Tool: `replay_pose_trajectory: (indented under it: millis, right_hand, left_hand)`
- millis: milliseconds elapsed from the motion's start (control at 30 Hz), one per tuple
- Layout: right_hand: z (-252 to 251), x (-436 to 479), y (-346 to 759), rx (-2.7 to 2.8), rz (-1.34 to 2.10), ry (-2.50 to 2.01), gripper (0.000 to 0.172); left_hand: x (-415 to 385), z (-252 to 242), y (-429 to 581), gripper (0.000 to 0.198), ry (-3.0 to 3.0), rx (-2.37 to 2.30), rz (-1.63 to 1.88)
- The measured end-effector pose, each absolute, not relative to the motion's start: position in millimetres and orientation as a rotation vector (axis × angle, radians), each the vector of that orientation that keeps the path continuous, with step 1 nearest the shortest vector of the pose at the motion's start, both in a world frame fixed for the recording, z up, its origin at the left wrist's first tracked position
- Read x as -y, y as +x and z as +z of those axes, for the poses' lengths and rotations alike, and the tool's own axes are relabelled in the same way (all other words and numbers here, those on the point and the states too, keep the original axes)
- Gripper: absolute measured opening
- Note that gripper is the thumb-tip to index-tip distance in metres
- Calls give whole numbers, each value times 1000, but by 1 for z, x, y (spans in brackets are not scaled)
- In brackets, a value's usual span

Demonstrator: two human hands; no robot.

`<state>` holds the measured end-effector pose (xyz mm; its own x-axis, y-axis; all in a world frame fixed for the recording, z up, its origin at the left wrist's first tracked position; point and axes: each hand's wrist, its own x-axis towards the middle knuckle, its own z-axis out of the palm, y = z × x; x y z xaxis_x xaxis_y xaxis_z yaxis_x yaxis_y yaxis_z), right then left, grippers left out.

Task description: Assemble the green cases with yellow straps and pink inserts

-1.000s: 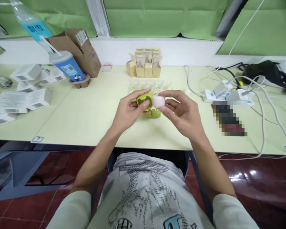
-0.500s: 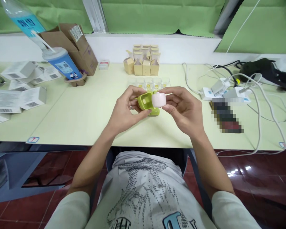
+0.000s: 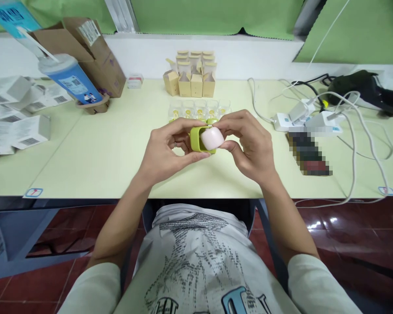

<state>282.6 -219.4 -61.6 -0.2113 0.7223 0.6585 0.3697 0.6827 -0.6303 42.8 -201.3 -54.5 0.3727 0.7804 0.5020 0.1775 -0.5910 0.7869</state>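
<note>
My left hand (image 3: 163, 150) grips a glossy lime-green case (image 3: 194, 139) with a hollow opening that faces right. Between the thumb and fingers of my right hand (image 3: 253, 146) is a small, rounded, pale pink case (image 3: 213, 138). Its left end sits tilted inside the green opening, while the rest sticks out. A second rounded green part shows behind it, near my right fingertips. Both hands are above the table (image 3: 118, 148). Just beyond them stand several small clear cups (image 3: 200, 108) with yellow marks, partly hidden by my fingers.
Small open cardboard boxes (image 3: 196, 83) stand against the wall. To the left are a blue tub (image 3: 74, 83), a large carton (image 3: 108, 72) and white boxes (image 3: 31, 131). A power strip (image 3: 283, 122), white cables and a blurred-out flat object (image 3: 309, 157) lie at right.
The pink case has moved left and tilted, so its end now enters the green case. The green case has turned slightly. The whole view has shifted a little.
</note>
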Motion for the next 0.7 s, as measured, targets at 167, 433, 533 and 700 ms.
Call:
replay_pose_trajectory:
  millis: [167,433,533,700]
  right_hand:
    - [-63,222,279,1830,355,-841,29]
    - [-66,220,277,1782,500,-869,32]
    - [-66,222,276,1800,436,-911,33]
    - [-64,218,277,1929,152,-675,46]
  left_hand:
    - [203,-53,45,67,1992,-819,1229]
    - [200,-54,46,66,2044,-868,1215]
    - [198,-54,45,64,2047,-796,1244]
    - [186,-66,42,68,2041,-596,1371]
